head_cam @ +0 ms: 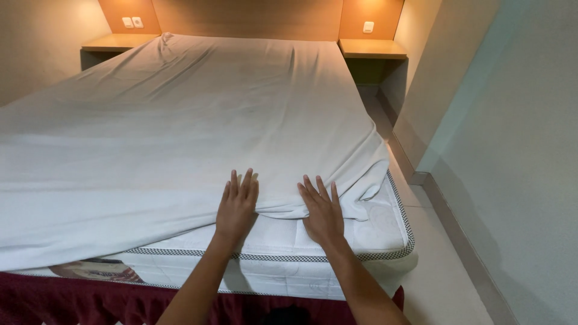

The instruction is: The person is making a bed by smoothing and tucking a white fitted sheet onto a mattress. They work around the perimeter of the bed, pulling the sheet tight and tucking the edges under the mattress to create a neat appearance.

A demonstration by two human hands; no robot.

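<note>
Both forearms reach up from six o'clock, left hand [236,203] and right hand [323,212] lying flat with fingers spread on the hem of the white sheet [180,132]. That sheet, the largest thing, drapes most of the mattress [337,241] toward twelve o'clock, rumpled and pulled short at the four o'clock corner. Uneven pressing could drag it further off that bare corner or deepen the creases. Below, a maroon bed skirt [72,301] hangs.

Wooden headboard [247,18], two bedside shelves [372,48], pale tiled floor [439,283].
</note>
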